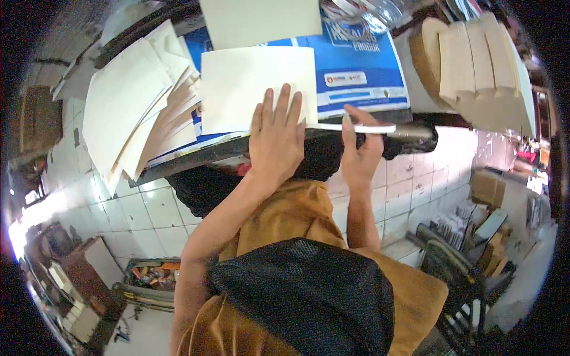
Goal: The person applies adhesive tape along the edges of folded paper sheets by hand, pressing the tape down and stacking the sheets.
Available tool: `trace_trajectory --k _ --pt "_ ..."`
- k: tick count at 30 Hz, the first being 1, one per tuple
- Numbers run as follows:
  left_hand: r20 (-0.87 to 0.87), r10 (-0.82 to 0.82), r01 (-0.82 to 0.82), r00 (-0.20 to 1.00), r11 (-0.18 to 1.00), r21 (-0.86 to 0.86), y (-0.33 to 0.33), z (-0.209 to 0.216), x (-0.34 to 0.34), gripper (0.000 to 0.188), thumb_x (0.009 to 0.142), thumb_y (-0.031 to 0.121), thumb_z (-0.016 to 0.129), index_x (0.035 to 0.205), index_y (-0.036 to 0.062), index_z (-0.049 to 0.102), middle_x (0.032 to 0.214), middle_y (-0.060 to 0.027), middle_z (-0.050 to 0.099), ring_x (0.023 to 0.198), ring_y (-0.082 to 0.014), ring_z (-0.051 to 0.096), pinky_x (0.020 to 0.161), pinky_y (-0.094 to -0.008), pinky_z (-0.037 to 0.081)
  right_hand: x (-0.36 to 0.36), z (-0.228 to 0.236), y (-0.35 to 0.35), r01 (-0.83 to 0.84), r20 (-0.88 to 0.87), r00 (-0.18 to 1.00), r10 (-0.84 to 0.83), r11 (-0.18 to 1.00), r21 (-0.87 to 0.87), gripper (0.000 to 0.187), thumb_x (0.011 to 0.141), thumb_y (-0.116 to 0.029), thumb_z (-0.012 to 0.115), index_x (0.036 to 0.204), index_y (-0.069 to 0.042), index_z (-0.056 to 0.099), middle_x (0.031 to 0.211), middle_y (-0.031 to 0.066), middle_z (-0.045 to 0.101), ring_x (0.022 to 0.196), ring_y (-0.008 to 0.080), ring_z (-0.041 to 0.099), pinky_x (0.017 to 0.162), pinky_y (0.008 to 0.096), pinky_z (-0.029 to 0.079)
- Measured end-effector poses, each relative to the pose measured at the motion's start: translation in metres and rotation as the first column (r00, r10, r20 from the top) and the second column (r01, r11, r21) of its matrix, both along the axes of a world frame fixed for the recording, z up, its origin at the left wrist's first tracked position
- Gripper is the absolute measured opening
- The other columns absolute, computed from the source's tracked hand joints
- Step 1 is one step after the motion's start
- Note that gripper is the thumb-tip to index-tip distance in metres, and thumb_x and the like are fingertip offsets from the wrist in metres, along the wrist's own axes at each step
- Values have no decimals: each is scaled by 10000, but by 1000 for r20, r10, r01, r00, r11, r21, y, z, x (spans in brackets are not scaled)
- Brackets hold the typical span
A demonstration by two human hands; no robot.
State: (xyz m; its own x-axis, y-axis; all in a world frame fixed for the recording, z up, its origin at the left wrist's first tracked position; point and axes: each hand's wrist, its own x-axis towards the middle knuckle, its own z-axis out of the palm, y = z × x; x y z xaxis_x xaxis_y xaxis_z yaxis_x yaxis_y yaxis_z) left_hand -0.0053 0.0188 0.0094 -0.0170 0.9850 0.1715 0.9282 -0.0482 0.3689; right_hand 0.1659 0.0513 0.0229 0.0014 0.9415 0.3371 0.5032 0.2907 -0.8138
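A cream sheet of paper (255, 74) lies on a blue printed sheet (380, 62) at the table's near edge. My left hand (276, 142) rests flat on the cream sheet with its fingers stretched out. To its right, my right hand (361, 155) pinches a thin white strip (380, 129) between thumb and fingers. The strip runs level along the near edge, its left end close to the cream sheet's lower right corner. Whether it is a stiff tool or folded paper I cannot tell.
Loose cream sheets (127, 89) fan out at the left, overhanging the table edge. Another pale sheet (261, 21) lies behind. Stacked folded cream papers (475, 56) stand at the right, and clear plastic (380, 15) sits at the back. On the tiled floor is a box of odds and ends (155, 274).
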Motion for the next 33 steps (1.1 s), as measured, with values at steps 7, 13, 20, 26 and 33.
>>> trace_trajectory --k 7,13,20,26,33 --pt "-24 26 -26 999 1000 -12 -1 1 12 641 994 337 589 1548 59 425 1664 -161 316 1537 -435 252 1236 -573 229 11 -3 -2 3 261 965 1 1000 -13 174 983 -112 668 1150 -68 688 911 51 716 817 178 650 824 336 437" --pt "-13 51 -51 999 998 -27 -1 -3 16 672 984 362 603 1543 37 418 1657 -176 312 1537 -452 232 1234 -599 209 5 -4 -8 -37 205 978 32 999 22 153 954 -107 693 1105 -80 689 942 59 714 893 216 657 840 365 437" --pt "-50 48 -48 998 999 5 2 -2 12 721 980 450 607 1540 35 423 1650 -179 321 1524 -451 255 1221 -603 233 5 44 -39 -233 342 929 140 940 248 180 971 -70 622 1130 -18 687 981 132 691 950 300 635 915 418 440" --pt "6 -103 103 995 992 -68 -31 7 3 653 936 259 647 1539 95 460 1641 -156 365 1498 -417 337 1192 -560 313 36 37 27 57 252 966 -55 998 -2 300 1081 -238 508 1206 -42 698 1007 150 697 947 329 625 883 467 416" --pt "591 -45 -226 805 899 376 -52 124 -66 545 860 -105 491 1381 -9 616 1452 -212 589 1374 -354 550 1155 -435 414 45 18 94 -84 743 667 59 996 -5 402 1047 -301 538 1386 -89 585 1227 195 583 1129 421 595 1016 609 381"
